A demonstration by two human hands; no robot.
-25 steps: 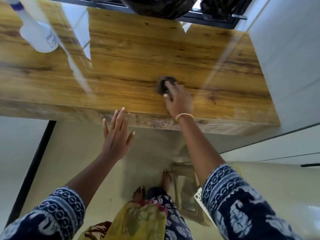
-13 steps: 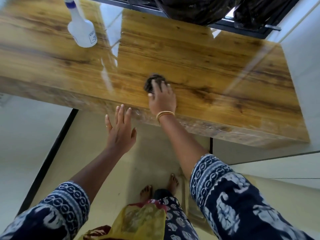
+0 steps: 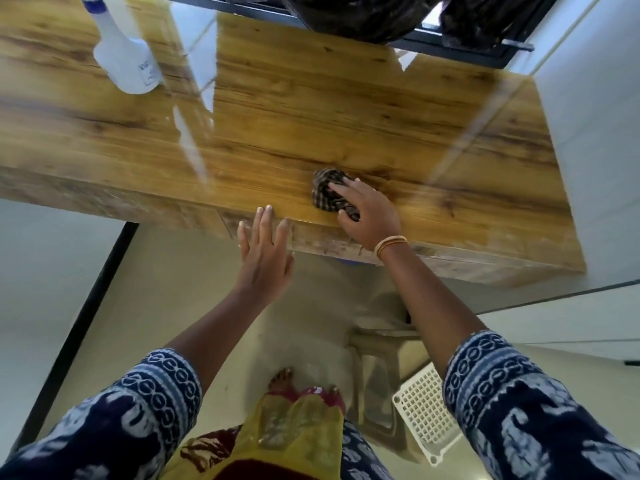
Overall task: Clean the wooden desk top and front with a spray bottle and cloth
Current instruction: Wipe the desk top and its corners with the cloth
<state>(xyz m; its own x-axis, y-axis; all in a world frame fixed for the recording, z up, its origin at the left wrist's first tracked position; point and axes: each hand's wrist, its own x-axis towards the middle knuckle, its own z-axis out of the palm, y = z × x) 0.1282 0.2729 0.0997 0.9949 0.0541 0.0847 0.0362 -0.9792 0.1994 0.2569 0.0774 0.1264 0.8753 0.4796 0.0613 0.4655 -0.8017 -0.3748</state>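
The glossy wooden desk top (image 3: 311, 109) fills the upper half of the view, with its worn front edge (image 3: 104, 199) below. My right hand (image 3: 372, 213) presses a dark striped cloth (image 3: 327, 192) flat on the top, close to the front edge. My left hand (image 3: 265, 251) is open with fingers spread, its fingertips at the desk's front edge, left of the cloth. A white spray bottle (image 3: 126, 62) with a blue collar stands on the desk at the far left.
A dark window frame with black bags (image 3: 374, 19) runs along the desk's back. A white wall (image 3: 595, 133) bounds the desk's right end. Below the desk, a plastic stool (image 3: 384, 341) and a white perforated panel (image 3: 422, 410) stand by my feet.
My right hand and the cloth have stayed near the front edge of the top, with the grip now turned. My left hand has risen to the desk's front edge. The view has shifted.
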